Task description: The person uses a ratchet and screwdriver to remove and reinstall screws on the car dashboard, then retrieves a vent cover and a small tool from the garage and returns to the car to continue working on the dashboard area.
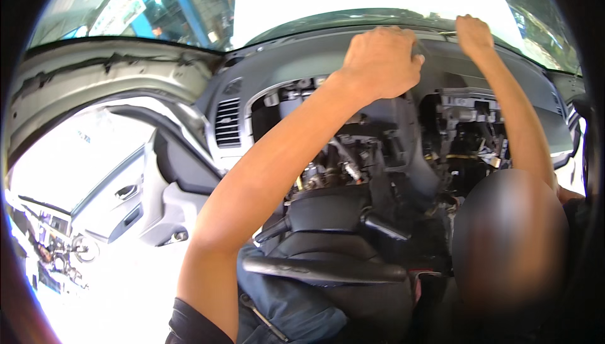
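My left hand [384,60] reaches over the steering wheel [324,270] to the top of a grey dashboard [309,54]. Its fingers are curled down and closed, and whatever they may hold is hidden under the hand. My right hand does not show. Farther right, another person's hand [474,32] is closed at the base of the windshield, by a thin light strip. Below my left forearm, the instrument opening [271,117] is stripped of its cover, with wiring and metal parts exposed.
A ratchet-like metal tool [265,320] lies on my blue trousers [290,306]. At right, a co-worker's blurred head [510,237] is close by. The glove-box side [469,123] is stripped too. The car door [120,193] stands open at left.
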Motion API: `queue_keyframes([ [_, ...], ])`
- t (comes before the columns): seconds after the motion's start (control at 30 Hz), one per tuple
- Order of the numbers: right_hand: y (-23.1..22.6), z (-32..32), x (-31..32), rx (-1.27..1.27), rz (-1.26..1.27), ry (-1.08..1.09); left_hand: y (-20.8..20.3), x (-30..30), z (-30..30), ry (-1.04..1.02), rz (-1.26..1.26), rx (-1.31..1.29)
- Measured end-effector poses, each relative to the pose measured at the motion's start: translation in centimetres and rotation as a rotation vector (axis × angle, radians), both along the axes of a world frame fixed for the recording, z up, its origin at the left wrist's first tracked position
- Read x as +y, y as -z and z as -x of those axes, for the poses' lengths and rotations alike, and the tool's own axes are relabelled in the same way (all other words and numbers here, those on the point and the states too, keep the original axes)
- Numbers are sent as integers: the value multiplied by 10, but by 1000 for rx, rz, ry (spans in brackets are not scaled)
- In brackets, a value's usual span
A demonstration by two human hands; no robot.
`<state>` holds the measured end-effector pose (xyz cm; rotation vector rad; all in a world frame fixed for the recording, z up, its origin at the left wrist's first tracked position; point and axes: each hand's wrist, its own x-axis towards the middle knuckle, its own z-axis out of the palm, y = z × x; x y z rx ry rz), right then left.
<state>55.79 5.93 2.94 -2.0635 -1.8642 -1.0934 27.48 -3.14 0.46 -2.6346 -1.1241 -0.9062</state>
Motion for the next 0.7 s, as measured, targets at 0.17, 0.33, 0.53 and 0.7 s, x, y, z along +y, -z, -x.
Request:
queue_keyframes([
  [0.17, -1, -12, 14, 89, 32, -21, 5, -22, 91, -154, 57, -58],
  [0.33, -9, -21, 21, -45, 51, -132, 27, 10, 111, -90, -134, 88],
  [0.53, -17, -12, 16, -272, 147, 17, 16, 34, 115, -6, 288, -79],
  [0.7, -31, 8, 11, -38, 277, 170, 15, 20, 115, -35, 249, -107],
])
